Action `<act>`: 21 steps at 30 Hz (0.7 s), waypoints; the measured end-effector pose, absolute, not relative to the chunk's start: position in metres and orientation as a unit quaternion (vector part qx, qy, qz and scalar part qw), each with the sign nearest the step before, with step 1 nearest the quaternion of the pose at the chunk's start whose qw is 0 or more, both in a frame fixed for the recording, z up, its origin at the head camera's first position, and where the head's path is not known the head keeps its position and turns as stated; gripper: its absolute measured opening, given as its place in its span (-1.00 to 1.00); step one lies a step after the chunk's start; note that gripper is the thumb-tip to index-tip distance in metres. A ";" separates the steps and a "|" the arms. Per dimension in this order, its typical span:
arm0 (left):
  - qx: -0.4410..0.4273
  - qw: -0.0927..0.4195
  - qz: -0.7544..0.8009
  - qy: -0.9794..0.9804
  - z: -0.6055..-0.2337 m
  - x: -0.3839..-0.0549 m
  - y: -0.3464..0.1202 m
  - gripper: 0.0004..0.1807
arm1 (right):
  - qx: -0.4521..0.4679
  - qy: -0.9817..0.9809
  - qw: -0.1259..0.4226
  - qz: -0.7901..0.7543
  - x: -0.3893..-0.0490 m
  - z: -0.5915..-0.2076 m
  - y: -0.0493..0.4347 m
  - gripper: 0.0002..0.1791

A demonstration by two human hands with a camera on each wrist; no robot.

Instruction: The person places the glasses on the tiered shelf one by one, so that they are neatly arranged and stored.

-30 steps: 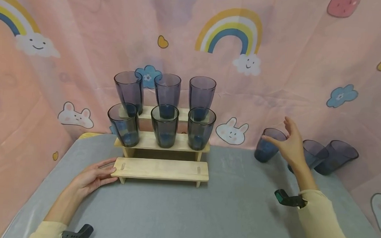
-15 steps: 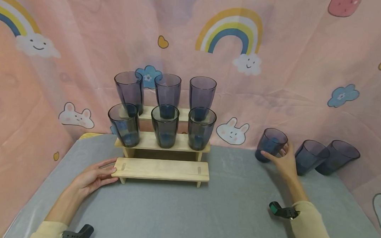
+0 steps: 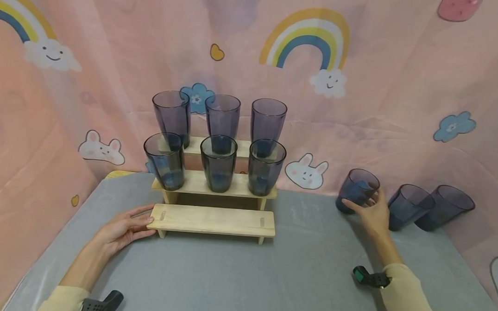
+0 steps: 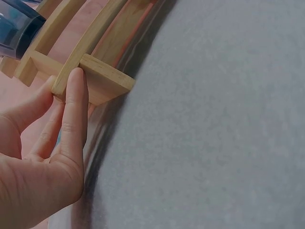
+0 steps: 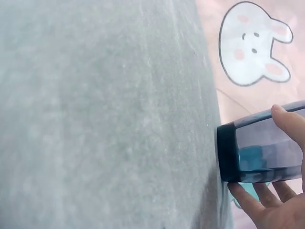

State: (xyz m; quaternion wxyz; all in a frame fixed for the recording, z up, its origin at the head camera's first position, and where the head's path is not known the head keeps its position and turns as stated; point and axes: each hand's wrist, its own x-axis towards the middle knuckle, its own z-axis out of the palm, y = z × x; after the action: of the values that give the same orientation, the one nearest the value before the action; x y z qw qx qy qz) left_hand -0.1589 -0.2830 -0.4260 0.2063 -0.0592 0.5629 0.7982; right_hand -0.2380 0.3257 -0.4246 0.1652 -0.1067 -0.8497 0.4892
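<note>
Gripping the glass [image 3: 350,193] with the right hand [image 3: 375,215], thumb opposite fingers, after merely hovering by it a second ago; apparently secured, but still standing on the table [image 3: 311,265], not yet lifted. Pinching the rack's lowest step [image 3: 213,220] with the left hand [image 3: 122,231], as before, below six glasses [image 3: 217,168]. Leaving two more glasses [image 3: 408,208] untouched, beyond the right hand.
</note>
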 end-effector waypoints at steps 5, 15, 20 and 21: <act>-0.063 0.208 0.798 0.563 -0.424 -0.160 -0.281 -0.14 | -0.095 -0.852 0.161 0.489 -0.232 -0.419 0.326 -0.06; -0.059 0.208 0.802 0.556 -0.425 -0.160 -0.281 -0.13 | -0.043 -0.864 0.150 0.479 -0.215 -0.392 0.320 0.03; -0.051 0.206 0.798 0.564 -0.426 -0.159 -0.282 -0.13 | -0.025 -0.863 0.148 0.482 -0.202 -0.375 0.307 0.05; -0.049 0.207 0.796 0.567 -0.426 -0.158 -0.283 -0.14 | -0.022 -0.863 0.146 0.484 -0.200 -0.373 0.304 0.05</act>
State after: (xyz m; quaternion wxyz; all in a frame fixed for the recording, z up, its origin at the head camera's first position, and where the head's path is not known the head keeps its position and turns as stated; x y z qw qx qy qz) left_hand -0.1578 -0.2829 -0.4259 0.2065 -0.0492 0.5669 0.7960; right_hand -0.2002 0.3036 -0.3729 0.1461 -0.0220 -0.8627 0.4836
